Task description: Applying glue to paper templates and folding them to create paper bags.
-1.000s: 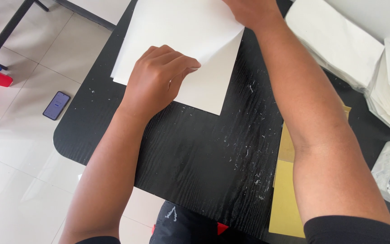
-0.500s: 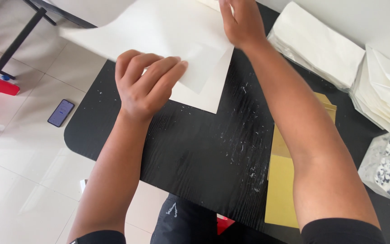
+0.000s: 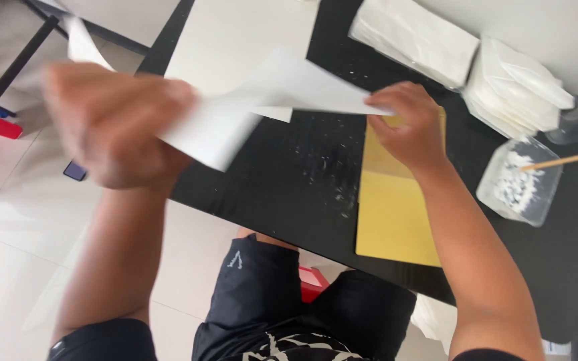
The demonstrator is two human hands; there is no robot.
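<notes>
Paper sheet (image 3: pixel 262 100) hangs lifted between our blurred left hand (image 3: pixel 112 127) and right hand (image 3: pixel 406 124), both pinching its ends above the black table (image 3: pixel 289 194); folding looks unfinished.

bare forearms, blk sleeves, blk shorts

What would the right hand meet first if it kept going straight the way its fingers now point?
Probably the white sheet: the right hand points left with its fingertips at the sheet's corner. Past that lies the black table, though depth is unclear.
</notes>
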